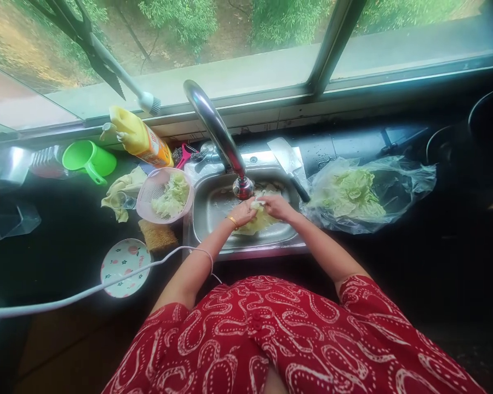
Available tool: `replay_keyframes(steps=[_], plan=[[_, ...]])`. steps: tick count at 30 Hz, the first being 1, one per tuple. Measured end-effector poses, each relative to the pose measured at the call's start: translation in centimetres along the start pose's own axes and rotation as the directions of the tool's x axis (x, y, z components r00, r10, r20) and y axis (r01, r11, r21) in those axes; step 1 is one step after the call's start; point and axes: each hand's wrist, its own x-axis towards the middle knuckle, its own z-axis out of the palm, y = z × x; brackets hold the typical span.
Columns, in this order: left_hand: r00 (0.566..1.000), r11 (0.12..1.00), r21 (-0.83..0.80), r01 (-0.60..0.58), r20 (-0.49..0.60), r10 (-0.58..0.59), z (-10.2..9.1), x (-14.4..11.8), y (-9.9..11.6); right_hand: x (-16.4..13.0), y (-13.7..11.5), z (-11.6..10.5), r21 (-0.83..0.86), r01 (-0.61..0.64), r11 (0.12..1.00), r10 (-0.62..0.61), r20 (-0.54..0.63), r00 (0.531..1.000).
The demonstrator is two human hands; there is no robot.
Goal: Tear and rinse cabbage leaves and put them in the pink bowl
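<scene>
closest to the viewer is the red patterned dress (279, 339), both bare forearms reaching up from it toward the sink (213, 210). a white cord (86, 293) crosses the left arm and trails off toward 8 o'clock over the dark counter (57, 246).

in the basin the left hand (242, 212) and the right hand (276, 206) meet, both closed on a pale cabbage leaf (259, 220) that lies low in the middle of the sink, just below the faucet head (243, 187). the faucet hangs right over the knuckles, so there is little room above; the basin's near rim sits just under the wrists.

at 9 o'clock from the hands, touching the sink's left edge, stands a pink colander (148, 191) with torn leaves, a brown scrub pad (158, 236) just below it and a flowered plate (123, 267) further toward 8. a yellow cloth (121, 191) lies beside the colander.

at 3 o'clock a clear plastic bag (402, 189) holding cabbage fills the counter, with a cleaver (290, 164) between it and the basin.

farther back, at 10 to 11 o'clock, a green cup (86, 158) and a yellow bottle (142, 139) sit under the window ledge (250, 104).
</scene>
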Motion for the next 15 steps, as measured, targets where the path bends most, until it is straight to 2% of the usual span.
replay_keyframes(steps=[3, 6, 9, 11, 13, 15], plan=[[0.994, 0.996, 0.037, 0.081, 0.064, -0.083, 0.3, 0.2, -0.2, 0.3, 0.1, -0.1, 0.061, 0.015, 0.998, -0.016, 0.02, 1.0], [0.997, 0.999, 0.003, 0.043, 0.067, -0.043, 0.3, 0.4, -0.9, 0.5, 0.8, -0.6, 0.225, -0.025, 0.974, 0.021, 0.022, 1.0], [0.999, 0.992, -0.121, -0.03, -0.023, 0.028, -0.1, 0.2, -1.5, 0.9, 1.6, -1.3, 0.443, -0.093, 0.892, 0.079, 0.05, 0.996], [0.997, 0.977, -0.21, -0.038, -0.067, 0.024, -0.4, 0.1, -1.8, 1.1, 2.0, -1.5, 0.55, -0.133, 0.824, 0.109, 0.076, 0.991], [0.999, 0.947, -0.321, -0.006, -0.034, -0.005, -0.5, -0.1, -2.1, 1.2, 2.2, -1.4, 0.621, -0.156, 0.768, 0.142, 0.073, 0.987], [0.998, 0.904, -0.423, 0.054, 0.051, -0.036, -0.4, -0.1, -2.3, 1.2, 2.2, -0.9, 0.683, -0.177, 0.709, 0.188, 0.059, 0.98]])
